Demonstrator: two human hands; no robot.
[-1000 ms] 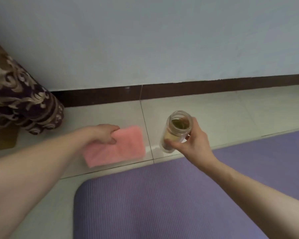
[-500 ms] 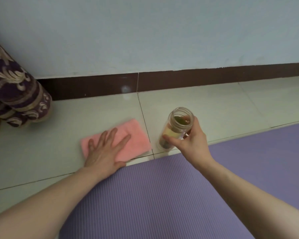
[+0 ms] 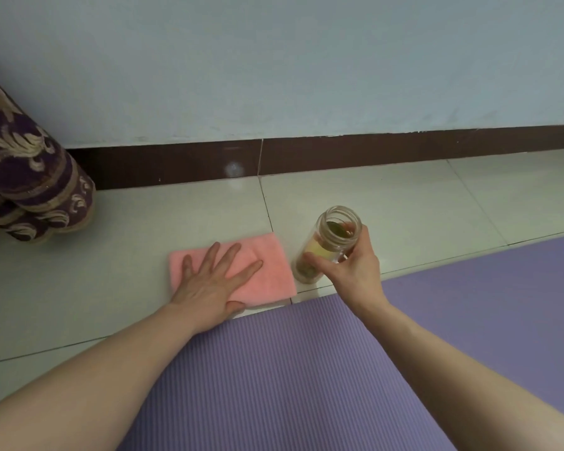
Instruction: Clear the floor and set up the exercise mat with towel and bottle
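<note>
A patterned purple cushion sits at far left against the wall. Your left hand lies flat, fingers spread, on the folded pink towel on the floor just beyond the purple mat. Just right of the towel, your right hand has its grip around the uncapped clear bottle, which stands on the tile.
</note>
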